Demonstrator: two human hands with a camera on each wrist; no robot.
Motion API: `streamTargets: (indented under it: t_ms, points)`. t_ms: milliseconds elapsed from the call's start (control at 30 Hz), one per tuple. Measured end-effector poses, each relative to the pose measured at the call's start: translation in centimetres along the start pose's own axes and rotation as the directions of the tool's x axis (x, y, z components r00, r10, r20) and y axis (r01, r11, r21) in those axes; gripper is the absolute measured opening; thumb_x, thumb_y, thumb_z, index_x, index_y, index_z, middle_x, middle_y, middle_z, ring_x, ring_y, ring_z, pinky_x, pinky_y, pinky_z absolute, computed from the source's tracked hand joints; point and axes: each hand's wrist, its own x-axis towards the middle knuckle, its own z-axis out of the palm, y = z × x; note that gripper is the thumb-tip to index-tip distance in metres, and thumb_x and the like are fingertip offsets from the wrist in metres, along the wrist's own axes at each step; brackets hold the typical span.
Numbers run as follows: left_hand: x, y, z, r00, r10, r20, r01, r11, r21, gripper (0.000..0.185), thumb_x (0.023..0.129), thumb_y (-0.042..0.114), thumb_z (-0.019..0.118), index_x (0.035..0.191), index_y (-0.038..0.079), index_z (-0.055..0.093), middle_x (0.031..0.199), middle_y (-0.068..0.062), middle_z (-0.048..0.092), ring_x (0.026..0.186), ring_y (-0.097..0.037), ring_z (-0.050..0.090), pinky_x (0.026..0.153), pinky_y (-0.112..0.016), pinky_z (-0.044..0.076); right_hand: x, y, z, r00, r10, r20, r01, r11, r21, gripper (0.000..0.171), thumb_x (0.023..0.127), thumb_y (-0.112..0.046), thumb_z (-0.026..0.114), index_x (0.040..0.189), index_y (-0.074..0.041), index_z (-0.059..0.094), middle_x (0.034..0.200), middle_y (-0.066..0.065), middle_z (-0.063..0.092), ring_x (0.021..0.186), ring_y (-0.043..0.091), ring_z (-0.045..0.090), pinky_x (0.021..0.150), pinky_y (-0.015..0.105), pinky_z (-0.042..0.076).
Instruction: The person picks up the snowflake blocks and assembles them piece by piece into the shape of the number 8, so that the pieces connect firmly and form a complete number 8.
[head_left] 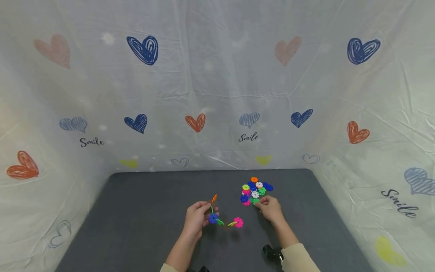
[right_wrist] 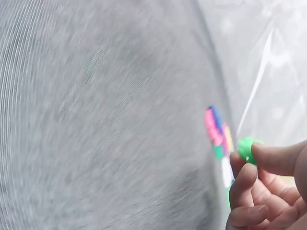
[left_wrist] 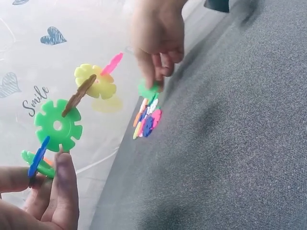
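Observation:
My left hand (head_left: 196, 220) holds a chain of slotted flower-shaped plastic discs by its near end. Along it come an orange disc (head_left: 214, 198), a green one, a blue disc (head_left: 213, 218), another green disc (left_wrist: 58, 125), a brown disc (left_wrist: 79, 95) seen edge-on, a yellow disc (left_wrist: 96, 81) and a pink disc (head_left: 238, 222) at the free end. Between thumb and fingertips my right hand (head_left: 272, 210) pinches a single green disc (right_wrist: 246, 149). That hand is at the near edge of a pile of loose discs (head_left: 255, 194), overlapping it in the head view.
The pile, in several colours, lies on the dark grey table (head_left: 142, 211) toward the right rear. Behind the table's far edge hangs a pale curtain (head_left: 217, 75) printed with hearts. A black device (head_left: 270, 252) sits by the right wrist.

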Motion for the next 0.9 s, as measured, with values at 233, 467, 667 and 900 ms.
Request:
streamTargets:
  t_ms: [233, 467, 667, 900]
  points:
    - [0.3, -0.1, 0.1, 1.0, 0.018, 0.0, -0.018, 0.999, 0.03, 0.036, 0.104, 0.02, 0.056, 0.12, -0.011, 0.062, 0.098, -0.016, 0.076, 0.078, -0.018, 0.074, 0.067, -0.03, 0.06, -1.5, -2.9, 0.3, 0.992, -0.112, 0.062, 0.105, 0.988, 0.114, 0.025, 0.092, -0.021, 0.076, 0.103, 0.0, 0.069, 0.08, 0.013, 0.072, 0.065, 0.019, 0.062, 0.06, 0.029, 0.049]
    - [0.0, 0.0, 0.5, 1.0, 0.025, 0.018, -0.026, 0.997, 0.066, 0.035, 0.103, 0.021, 0.056, 0.117, -0.011, 0.065, 0.092, -0.015, 0.074, 0.069, -0.013, 0.068, 0.063, -0.029, 0.058, -3.4, -5.8, 1.7, 0.944, -0.29, 0.16, 0.247, 0.939, 0.241, 0.018, 0.095, -0.018, 0.071, 0.104, -0.002, 0.066, 0.075, 0.014, 0.072, 0.054, 0.014, 0.05, 0.052, 0.024, 0.041]
    - [-0.2, -0.2, 0.7, 0.999, 0.032, 0.025, -0.035, 0.993, 0.116, 0.032, 0.103, 0.02, 0.055, 0.11, -0.009, 0.067, 0.091, -0.017, 0.072, 0.063, -0.012, 0.061, 0.06, -0.028, 0.055, -4.6, -7.0, 3.0, 0.899, -0.377, 0.222, 0.314, 0.909, 0.274, 0.021, 0.098, -0.015, 0.067, 0.111, 0.001, 0.063, 0.074, 0.014, 0.07, 0.06, 0.024, 0.059, 0.055, 0.023, 0.044]
    - [-0.4, -0.2, 0.7, 0.999, 0.052, 0.014, -0.054, 0.987, 0.149, 0.031, 0.103, 0.022, 0.057, 0.106, -0.006, 0.069, 0.088, -0.014, 0.072, 0.062, -0.013, 0.057, 0.058, -0.028, 0.051, -5.0, -7.1, 3.8, 0.872, -0.426, 0.242, 0.343, 0.883, 0.32, 0.019, 0.1, -0.006, 0.062, 0.114, 0.007, 0.062, 0.076, 0.02, 0.069, 0.057, 0.019, 0.054, 0.055, 0.023, 0.044]
